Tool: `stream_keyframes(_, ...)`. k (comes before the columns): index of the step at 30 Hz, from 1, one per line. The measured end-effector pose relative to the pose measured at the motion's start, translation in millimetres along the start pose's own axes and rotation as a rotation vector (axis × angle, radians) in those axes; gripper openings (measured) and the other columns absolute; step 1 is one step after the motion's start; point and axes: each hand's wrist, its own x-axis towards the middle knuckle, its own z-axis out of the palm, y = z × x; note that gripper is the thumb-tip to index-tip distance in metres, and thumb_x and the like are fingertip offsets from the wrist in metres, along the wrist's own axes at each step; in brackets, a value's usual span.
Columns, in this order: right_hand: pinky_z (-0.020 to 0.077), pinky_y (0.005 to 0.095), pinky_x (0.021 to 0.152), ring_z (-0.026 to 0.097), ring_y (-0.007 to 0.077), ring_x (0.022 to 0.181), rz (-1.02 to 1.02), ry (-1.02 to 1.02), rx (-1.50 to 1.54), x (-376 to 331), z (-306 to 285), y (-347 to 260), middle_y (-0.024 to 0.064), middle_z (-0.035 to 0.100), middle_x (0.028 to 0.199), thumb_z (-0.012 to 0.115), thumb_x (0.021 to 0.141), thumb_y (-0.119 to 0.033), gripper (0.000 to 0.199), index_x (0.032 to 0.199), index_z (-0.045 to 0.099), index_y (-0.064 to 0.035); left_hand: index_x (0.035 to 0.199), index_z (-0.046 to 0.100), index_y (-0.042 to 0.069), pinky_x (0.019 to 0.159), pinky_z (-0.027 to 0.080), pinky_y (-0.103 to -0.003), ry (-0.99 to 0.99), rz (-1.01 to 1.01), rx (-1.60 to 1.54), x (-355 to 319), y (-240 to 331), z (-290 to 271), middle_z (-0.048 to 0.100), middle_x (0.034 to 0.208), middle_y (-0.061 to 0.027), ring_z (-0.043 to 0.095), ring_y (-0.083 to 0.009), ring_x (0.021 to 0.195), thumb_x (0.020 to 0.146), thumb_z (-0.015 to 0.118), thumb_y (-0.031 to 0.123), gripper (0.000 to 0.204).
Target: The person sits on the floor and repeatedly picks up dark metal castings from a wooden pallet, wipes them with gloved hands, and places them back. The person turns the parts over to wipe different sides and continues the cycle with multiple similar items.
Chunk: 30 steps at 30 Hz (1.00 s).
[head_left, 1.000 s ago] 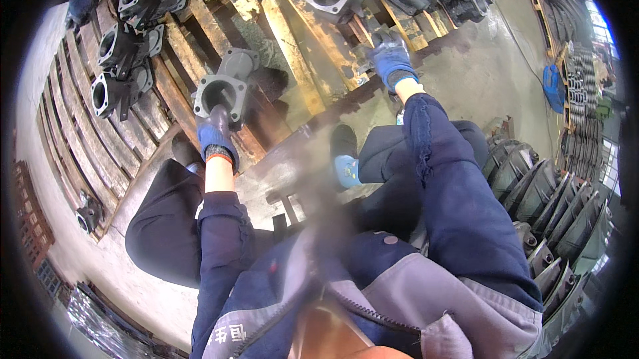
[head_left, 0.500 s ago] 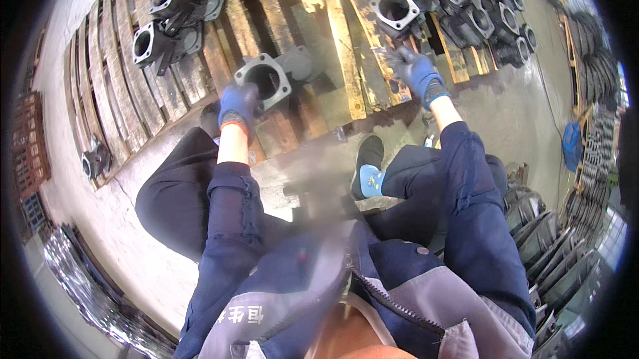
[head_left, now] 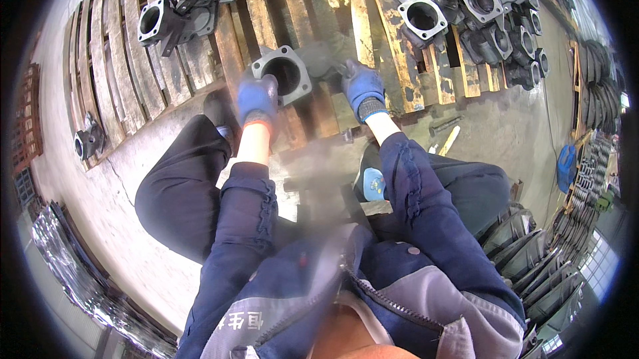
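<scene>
A dark grey metal casting [head_left: 303, 87] with a square, bolt-holed flange round a wide bore lies over the near edge of a wooden pallet. My left hand [head_left: 257, 98], in a blue glove with an orange cuff, is closed on the left side of that flange. At the casting's right end, my right hand [head_left: 364, 88], also gloved in blue, has its fingers curled in against the smaller, rounded part. Its fingertips are partly hidden and slightly blurred. The bore faces up toward me.
Similar castings [head_left: 178, 22] stand at the pallet's [head_left: 363, 32] far left, and more are heaped [head_left: 423, 18] at the right. A small casting [head_left: 88, 139] sits by the left corner. A bolt-like rod [head_left: 446, 126] and a yellow stick [head_left: 450, 140] lie on the floor. Stacked metal parts [head_left: 526, 252] stand at my right.
My right hand has come left from the pallet's right side to the casting's right end, and its spread fingers have closed. My left hand stays on the flange.
</scene>
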Motion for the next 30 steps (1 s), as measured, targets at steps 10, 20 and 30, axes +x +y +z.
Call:
stream_keyframes(10, 0.0527, 0.0478, 0.087, 0.067, 0.0389, 0.096, 0.048, -0.022, -0.087, 11, 25, 8, 0.0182, 0.07, 0.101, 0.058, 0.09, -0.032, 0.034, 0.122, 0.064, -0.0205, 0.128, 0.059, 0.003, 0.077, 0.054, -0.037, 0.036, -0.067, -0.086, -29, 29, -4, 0.07, 0.108, -0.0159, 0.068, -0.0248, 0.09, 0.086, 0.059, 0.011, 0.042)
stream_keyframes(20, 0.0536, 0.048, 0.082, 0.069, 0.0371, 0.094, 0.041, -0.032, -0.168, 5, 9, -7, 0.0175, 0.071, 0.096, 0.058, 0.09, -0.031, 0.024, 0.108, 0.064, -0.0162, 0.131, 0.056, 0.007, 0.08, 0.054, -0.038, -0.002, -0.034, -0.058, -18, 19, -3, 0.067, 0.116, -0.0185, 0.068, -0.0282, 0.099, 0.086, 0.055, 0.011, 0.046)
stream_keyframes(30, 0.053, 0.0482, 0.068, 0.07, 0.0307, 0.08, -0.213, 0.089, -0.483, -2, 11, -12, 0.0097, 0.071, 0.083, 0.058, 0.086, -0.018, 0.014, 0.093, 0.07, -0.018, 0.138, 0.054, 0.01, 0.082, 0.054, -0.038, 0.025, -0.075, 0.0, -19, 25, -3, 0.067, 0.119, -0.0175, 0.069, -0.0282, 0.101, 0.085, 0.056, 0.011, 0.052)
